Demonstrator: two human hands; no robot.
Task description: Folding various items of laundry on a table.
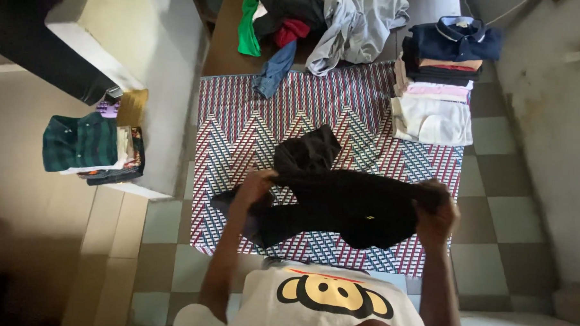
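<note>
Both grips on limp black garment [343,203]

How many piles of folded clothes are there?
2: one folded pile right of the mat, one pile on the left ledge. Loose clothes aren't folded.

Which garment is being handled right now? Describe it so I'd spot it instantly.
Start at the red, white and blue zigzag mat on the checkered floor. Over its near edge, a black shirt hangs stretched between the left hand and right hand. Unlike the heaped clothes and the folded stack farther off, it is plain black and held up.
</note>
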